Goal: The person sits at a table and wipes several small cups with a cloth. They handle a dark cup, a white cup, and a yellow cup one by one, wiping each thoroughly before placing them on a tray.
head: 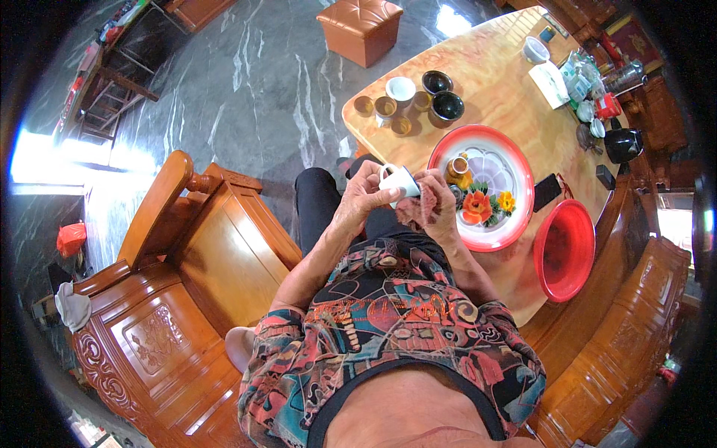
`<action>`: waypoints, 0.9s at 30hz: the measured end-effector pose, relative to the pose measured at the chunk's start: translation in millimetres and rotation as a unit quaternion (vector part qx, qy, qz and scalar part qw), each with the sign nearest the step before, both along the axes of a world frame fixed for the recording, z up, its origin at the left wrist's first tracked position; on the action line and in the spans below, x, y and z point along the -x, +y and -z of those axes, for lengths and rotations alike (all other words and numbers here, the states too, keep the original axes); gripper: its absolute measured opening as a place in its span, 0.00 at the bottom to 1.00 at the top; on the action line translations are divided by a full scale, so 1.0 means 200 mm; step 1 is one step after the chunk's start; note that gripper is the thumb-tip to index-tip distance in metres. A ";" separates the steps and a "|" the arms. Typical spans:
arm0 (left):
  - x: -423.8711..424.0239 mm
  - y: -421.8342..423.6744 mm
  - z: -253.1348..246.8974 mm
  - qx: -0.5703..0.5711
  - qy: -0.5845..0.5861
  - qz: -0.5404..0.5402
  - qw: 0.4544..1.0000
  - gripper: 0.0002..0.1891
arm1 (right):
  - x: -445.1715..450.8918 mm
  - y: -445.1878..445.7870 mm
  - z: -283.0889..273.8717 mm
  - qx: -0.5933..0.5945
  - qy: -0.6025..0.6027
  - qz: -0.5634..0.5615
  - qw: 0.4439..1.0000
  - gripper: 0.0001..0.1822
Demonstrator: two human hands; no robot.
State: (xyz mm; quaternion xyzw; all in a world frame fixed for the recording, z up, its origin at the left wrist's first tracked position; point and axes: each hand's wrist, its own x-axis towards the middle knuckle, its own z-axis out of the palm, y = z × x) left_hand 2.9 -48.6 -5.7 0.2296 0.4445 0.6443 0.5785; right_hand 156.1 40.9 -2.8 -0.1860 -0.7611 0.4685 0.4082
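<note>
My left hand (367,193) holds a small white cup with a handle and a dark rim (399,182), tilted on its side. My right hand (440,204) grips a reddish-brown cloth (415,211) against the cup's rim. Just right of my hands, a red-rimmed enamel tray with a flower pattern (518,168) lies on the marble-look table. On the tray stand a small brown-and-white cup (459,165) and a small round metal item (456,193), partly hidden by my right hand.
Brown glass cups (385,106), a white bowl (400,88) and black bowls (447,105) stand beyond the tray. A black phone (546,192) and a red plastic basin (564,252) are at right. Carved wooden seats (162,341) flank me; a brown stool (358,33) stands ahead.
</note>
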 end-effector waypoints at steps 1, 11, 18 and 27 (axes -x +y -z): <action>0.00 0.00 0.00 -0.021 0.012 0.005 1.000 0.21 | 0.00 0.00 0.00 0.070 0.025 -0.017 0.997 0.14; -0.04 0.00 -0.04 -0.105 0.050 0.000 0.993 0.22 | -0.03 -0.01 0.09 0.223 0.069 -0.032 0.972 0.06; -0.02 -0.01 -0.05 -0.111 0.062 -0.004 0.992 0.23 | -0.04 -0.02 -0.01 0.382 0.072 -0.084 0.918 0.05; -0.12 -0.04 -0.07 -0.142 0.515 -0.030 0.845 0.28 | -0.01 -0.03 0.01 0.440 0.121 -0.009 0.890 0.09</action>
